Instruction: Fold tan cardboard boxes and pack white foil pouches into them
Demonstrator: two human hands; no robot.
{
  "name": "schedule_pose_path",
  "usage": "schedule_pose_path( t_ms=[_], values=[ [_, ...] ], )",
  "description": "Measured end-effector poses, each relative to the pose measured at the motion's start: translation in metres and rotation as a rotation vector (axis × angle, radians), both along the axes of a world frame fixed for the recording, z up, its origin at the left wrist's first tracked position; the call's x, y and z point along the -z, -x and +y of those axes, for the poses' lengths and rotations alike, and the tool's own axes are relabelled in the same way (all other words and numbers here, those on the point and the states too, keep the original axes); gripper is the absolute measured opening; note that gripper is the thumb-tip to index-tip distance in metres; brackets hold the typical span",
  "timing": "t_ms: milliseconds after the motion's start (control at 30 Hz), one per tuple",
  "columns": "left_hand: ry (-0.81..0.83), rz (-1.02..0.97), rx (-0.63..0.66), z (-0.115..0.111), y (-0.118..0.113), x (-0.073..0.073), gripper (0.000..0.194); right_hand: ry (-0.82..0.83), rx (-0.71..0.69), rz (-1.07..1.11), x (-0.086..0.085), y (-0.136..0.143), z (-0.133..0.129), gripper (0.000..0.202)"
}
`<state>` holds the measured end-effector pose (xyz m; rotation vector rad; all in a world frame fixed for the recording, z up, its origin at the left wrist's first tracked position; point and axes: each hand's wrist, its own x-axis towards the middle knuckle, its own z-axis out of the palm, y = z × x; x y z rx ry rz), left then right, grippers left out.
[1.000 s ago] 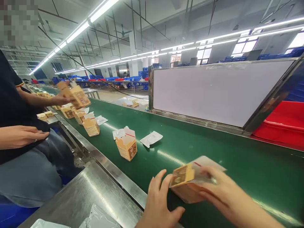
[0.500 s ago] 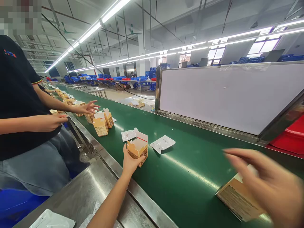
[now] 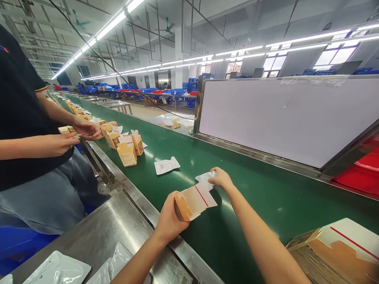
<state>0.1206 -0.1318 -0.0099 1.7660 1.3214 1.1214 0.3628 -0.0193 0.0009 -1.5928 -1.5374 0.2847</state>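
My left hand [image 3: 171, 221] is wrapped round a small yellow-brown carton [image 3: 189, 202] and holds it tilted over the belt's near edge. The carton's white flap with a red strip points up and right. Just beyond it, my right hand [image 3: 221, 177] pinches the edge of a white pouch [image 3: 205, 180] on the green belt. A second white pouch [image 3: 167, 165] lies flat to the left, apart from both hands. At the lower right, another carton [image 3: 334, 252] with a raised flap stands beneath my right forearm, partly cut off by the frame.
Several open cartons [image 3: 127, 152] stand along the green conveyor belt [image 3: 251, 189] at left. A co-worker [image 3: 26, 98] sits there, hands near the cartons. Silvery pouches [image 3: 59, 268] lie on the metal table [image 3: 118, 217]. A white panel [image 3: 281, 118] borders the belt's far side.
My right hand has moved left from the carton at lower right to the pouch and gripped it. My left hand has tilted its carton and shifted it right. The co-worker's outstretched hand has drawn back.
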Motion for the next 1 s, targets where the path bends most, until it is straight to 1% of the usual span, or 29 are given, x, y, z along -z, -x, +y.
schedule_pose_path(
  t_ms=[67, 100, 167, 200, 233, 267, 300, 333, 400, 433, 500, 567, 600, 667, 700, 733, 767, 800, 833, 867, 900, 933, 967, 1000],
  values=[
    [0.023, -0.015, -0.011, -0.004, -0.001, 0.0, 0.062, -0.049, 0.051, 0.053, -0.017, -0.002, -0.029, 0.033],
    [0.037, -0.024, -0.011, -0.006, -0.002, -0.001, 0.062, -0.116, 0.096, 0.098, -0.027, -0.002, -0.048, 0.036],
    [0.065, -0.023, -0.005, -0.009, -0.005, -0.004, 0.061, -0.355, 0.168, 0.192, -0.045, 0.004, -0.09, 0.042],
    [0.077, -0.012, -0.006, -0.011, -0.007, -0.006, 0.06, -0.482, 0.165, 0.197, -0.052, 0.009, -0.111, 0.038],
    [0.085, 0.002, -0.012, -0.013, -0.01, -0.007, 0.06, -0.587, 0.13, 0.15, -0.057, 0.014, -0.13, 0.032],
    [0.087, 0.013, -0.022, -0.015, -0.013, -0.008, 0.06, -0.656, 0.063, 0.052, -0.06, 0.02, -0.145, 0.024],
    [0.082, 0.016, -0.039, -0.017, -0.015, -0.009, 0.06, -0.684, -0.017, -0.083, -0.06, 0.025, -0.156, 0.018],
    [0.065, 0.01, -0.063, -0.018, -0.018, -0.01, 0.06, -0.668, -0.099, -0.233, -0.059, 0.029, -0.163, 0.015],
    [-0.01, 0.009, -0.111, -0.021, -0.023, -0.008, 0.059, -0.612, -0.225, -0.478, -0.052, 0.034, -0.168, 0.017],
    [-0.068, 0.026, -0.12, -0.023, -0.026, -0.006, 0.06, -0.583, -0.267, -0.567, -0.048, 0.036, -0.167, 0.02],
    [-0.211, 0.102, -0.091, -0.025, -0.032, 0.001, 0.062, -0.479, -0.358, -0.682, -0.041, 0.036, -0.166, 0.026],
    [-0.337, 0.165, -0.032, -0.028, -0.038, 0.01, 0.063, -0.284, -0.523, -0.697, -0.039, 0.037, -0.169, 0.039],
    [-0.376, 0.178, -0.017, -0.029, -0.041, 0.015, 0.063, -0.148, -0.629, -0.656, -0.04, 0.038, -0.171, 0.051],
    [-0.396, 0.18, -0.011, -0.032, -0.048, 0.02, 0.063, 0.149, -0.838, -0.509, -0.044, 0.041, -0.176, 0.077],
    [-0.377, 0.18, -0.013, -0.035, -0.05, 0.021, 0.064, 0.27, -0.9, -0.421, -0.047, 0.042, -0.178, 0.079],
    [-0.342, 0.18, -0.01, -0.038, -0.053, 0.02, 0.065, 0.352, -0.912, -0.342, -0.049, 0.042, -0.18, 0.071],
    [-0.293, 0.177, 0.002, -0.041, -0.055, 0.018, 0.067, 0.384, -0.883, -0.289, -0.051, 0.041, -0.181, 0.054],
    [-0.235, 0.165, 0.032, -0.045, -0.056, 0.014, 0.07, 0.385, -0.83, -0.27, -0.051, 0.038, -0.181, 0.035],
    [-0.173, 0.149, 0.084, -0.048, -0.056, 0.01, 0.075, 0.368, -0.767, -0.283, -0.05, 0.031, -0.182, 0.023],
    [-0.116, 0.137, 0.154, -0.05, -0.055, 0.005, 0.082, 0.332, -0.698, -0.32, -0.047, 0.021, -0.182, 0.022],
    [-0.067, 0.133, 0.23, -0.051, -0.052, 0.002, 0.087, 0.277, -0.633, -0.372, -0.043, 0.008, -0.184, 0.025],
    [-0.02, 0.136, 0.289, -0.049, -0.048, -0.001, 0.088, 0.195, -0.561, -0.427, -0.037, -0.008, -0.185, 0.026],
    [0.024, 0.138, 0.306, -0.045, -0.041, -0.002, 0.08, 0.104, -0.482, -0.47, -0.03, -0.026, -0.188, 0.026],
    [0.06, 0.13, 0.262, -0.038, -0.033, -0.002, 0.064, 0.001, -0.385, -0.499, -0.023, -0.045, -0.191, 0.026]
  ],
)
